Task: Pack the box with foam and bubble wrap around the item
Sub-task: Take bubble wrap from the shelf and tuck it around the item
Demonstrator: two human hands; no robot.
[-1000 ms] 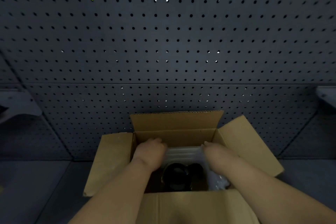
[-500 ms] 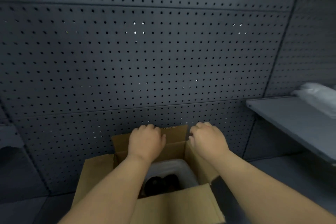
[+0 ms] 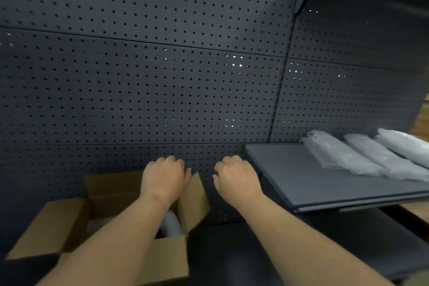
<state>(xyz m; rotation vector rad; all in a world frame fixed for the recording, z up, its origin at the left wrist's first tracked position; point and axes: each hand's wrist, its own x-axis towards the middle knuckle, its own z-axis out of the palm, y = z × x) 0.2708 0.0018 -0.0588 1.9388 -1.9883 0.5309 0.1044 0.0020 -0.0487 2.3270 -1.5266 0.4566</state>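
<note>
on the shelf (image 3: 301, 183) to the right lie bubble wrap rolls (image 3: 341, 158), likely light, soft and slippery, best gripped around the middle. both hands hover with fingers loosely curled, holding nothing: left hand (image 3: 163, 177) over the box (image 3: 104, 195), right hand (image 3: 235, 177) beside it.

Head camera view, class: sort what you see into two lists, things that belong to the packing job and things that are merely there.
Belongs to the job:
cardboard box, flaps open
white foam padding inside it
wrapped rolls on the shelf, probably bubble wrap
left hand, right hand, both holding nothing

Merely there:
pegboard wall
grey shelf
</note>
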